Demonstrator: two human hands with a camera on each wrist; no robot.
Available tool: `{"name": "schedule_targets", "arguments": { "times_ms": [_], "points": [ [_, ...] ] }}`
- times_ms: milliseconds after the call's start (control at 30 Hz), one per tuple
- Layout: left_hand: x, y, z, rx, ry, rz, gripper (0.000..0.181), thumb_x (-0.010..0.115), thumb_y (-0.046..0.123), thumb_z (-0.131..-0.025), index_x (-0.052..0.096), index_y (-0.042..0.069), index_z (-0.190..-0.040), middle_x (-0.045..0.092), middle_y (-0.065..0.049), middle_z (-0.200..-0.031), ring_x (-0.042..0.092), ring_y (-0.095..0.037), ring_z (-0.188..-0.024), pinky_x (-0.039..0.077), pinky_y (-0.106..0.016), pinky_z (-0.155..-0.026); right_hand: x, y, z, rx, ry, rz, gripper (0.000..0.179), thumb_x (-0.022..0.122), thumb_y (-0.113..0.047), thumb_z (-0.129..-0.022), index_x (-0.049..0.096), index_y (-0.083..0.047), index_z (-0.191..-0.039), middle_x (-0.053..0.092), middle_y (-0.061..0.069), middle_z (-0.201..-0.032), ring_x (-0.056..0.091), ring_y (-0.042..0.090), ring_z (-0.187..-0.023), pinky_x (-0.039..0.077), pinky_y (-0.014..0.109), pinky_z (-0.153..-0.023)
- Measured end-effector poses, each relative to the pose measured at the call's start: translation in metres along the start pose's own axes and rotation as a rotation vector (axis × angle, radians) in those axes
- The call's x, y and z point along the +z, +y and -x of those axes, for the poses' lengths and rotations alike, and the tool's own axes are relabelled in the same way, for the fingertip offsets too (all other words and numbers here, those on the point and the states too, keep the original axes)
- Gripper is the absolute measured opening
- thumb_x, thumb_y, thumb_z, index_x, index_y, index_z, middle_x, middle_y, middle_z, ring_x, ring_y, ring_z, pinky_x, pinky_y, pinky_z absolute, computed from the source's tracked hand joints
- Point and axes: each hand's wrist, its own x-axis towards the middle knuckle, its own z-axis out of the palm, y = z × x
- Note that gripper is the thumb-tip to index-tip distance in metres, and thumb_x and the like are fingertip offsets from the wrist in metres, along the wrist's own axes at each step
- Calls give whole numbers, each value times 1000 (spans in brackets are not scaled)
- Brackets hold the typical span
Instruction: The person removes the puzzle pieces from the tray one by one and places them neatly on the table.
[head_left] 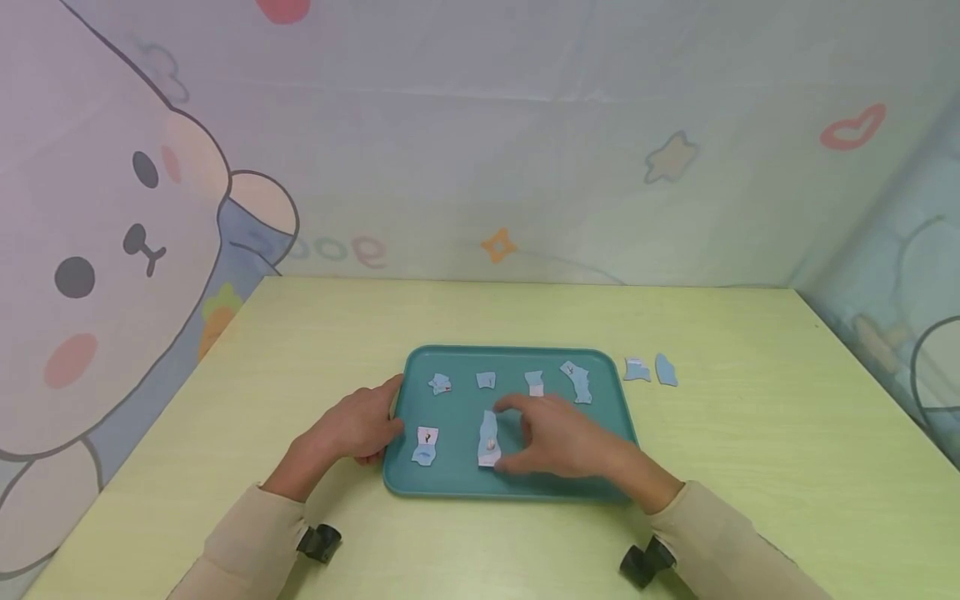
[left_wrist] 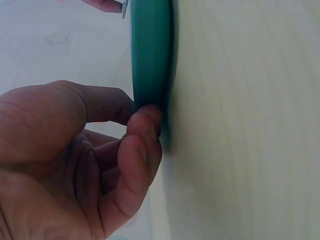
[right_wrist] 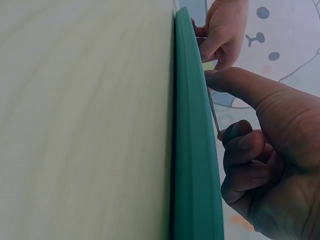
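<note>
On the table lies a teal tray [head_left: 457, 418] with several small light blue and white paper-like puzzle pieces on it. My left hand [head_left: 358, 425] grips the tray's left edge, thumb and fingers at the rim in the left wrist view. Over the tray's middle, my right hand [head_left: 558, 435] pinches a long puzzle piece [head_left: 488, 439] between thumb and index finger at its two ends. In the right wrist view that piece [right_wrist: 214, 110] shows edge-on, slightly tilted by the rim. Near the left hand is another piece [head_left: 425, 447] with a small picture.
Along the tray's far side sit a small star-like piece [head_left: 440, 383], a square one [head_left: 486, 380], a blue-white one [head_left: 535, 383] and a long curved one [head_left: 577, 382]. Two pieces lie right of the tray: one jagged [head_left: 637, 369], one smooth [head_left: 666, 370]. A printed cloth [head_left: 525, 150] hangs behind.
</note>
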Motion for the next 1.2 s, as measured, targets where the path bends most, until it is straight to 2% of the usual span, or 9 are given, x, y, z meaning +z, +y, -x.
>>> {"name": "schedule_targets", "arguments": {
  "times_ms": [233,533,767,867,1033,1200],
  "points": [
    [-1,0,-1,6,3,-2,73,51,5,-100,19,-6,-165,57,-5,-57,55,-14,-46,45,-27,-48,-7,4,0,-28,1,-22,65,88,-35,-84,64,-10,-139,43,-8,-59,38,7,-53,31,25,-54],
    [-1,0,1,-3,-1,7,74,51,5,-100,19,-6,-166,56,-5,-56,53,-14,-46,44,-27,-48,-14,9,1,-39,-24,-42,63,86,-34,-84,62,-14,-140,38,-10,-56,34,7,-50,29,26,-55],
    [1,0,2,-7,3,0,73,51,5,-100,20,-6,-165,57,-5,-57,55,-15,-46,45,-27,-49,-20,12,1,-31,-15,-66,63,85,-32,-84,61,-15,-139,34,-10,-58,30,7,-53,27,25,-56],
    [1,0,2,-8,3,-2,73,51,5,-100,20,-6,-165,58,-6,-58,55,-15,-46,46,-27,-49,-23,13,2,-26,-5,-62,63,85,-33,-83,61,-15,-139,35,-9,-59,31,8,-56,26,26,-57],
    [1,0,2,-10,0,-1,73,51,5,-100,20,-6,-165,57,-5,-57,54,-15,-46,45,-27,-49,-27,18,3,20,17,-42,64,85,-35,-83,62,-17,-140,43,-8,-65,42,12,-70,33,29,-63],
    [1,1,2,-13,-1,-2,74,51,5,-100,20,-6,-165,56,-5,-57,54,-15,-46,45,-27,-49,-32,25,4,12,33,-51,62,85,-33,-83,63,-17,-139,38,-8,-62,36,12,-62,29,29,-61]
  ]
}}
